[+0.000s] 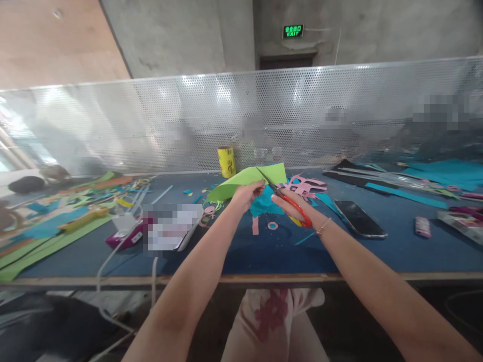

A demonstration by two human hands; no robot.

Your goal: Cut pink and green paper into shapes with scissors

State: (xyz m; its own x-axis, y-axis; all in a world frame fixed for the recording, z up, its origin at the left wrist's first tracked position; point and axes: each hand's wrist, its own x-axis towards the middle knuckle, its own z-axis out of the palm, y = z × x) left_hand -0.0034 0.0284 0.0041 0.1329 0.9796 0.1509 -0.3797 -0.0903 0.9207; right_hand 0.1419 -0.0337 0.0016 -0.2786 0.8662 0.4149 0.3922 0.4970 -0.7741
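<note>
My left hand [249, 193] is closed on the lower edge of a green sheet of paper [239, 177], which curves out to both sides above the table. In my right hand [285, 201] is a pair of scissors [301, 208] with red-orange handles, its dark blades pointing up and left across the sheet near my left fingers. Whether the blades are cutting into the paper I cannot tell. Below and behind my hands lie crumpled blue paper [264, 202], pink paper offcuts [306, 186] and a small pink ring [272, 226].
A yellow can-like cylinder [227, 162] stands by the perforated metal screen [181, 120]. A black phone [360, 218] lies right, and a magenta power strip [126, 235] with a white cable lies left. Coloured paper strips [81, 221] cover the left side; blue sheets [445, 173] lie far right.
</note>
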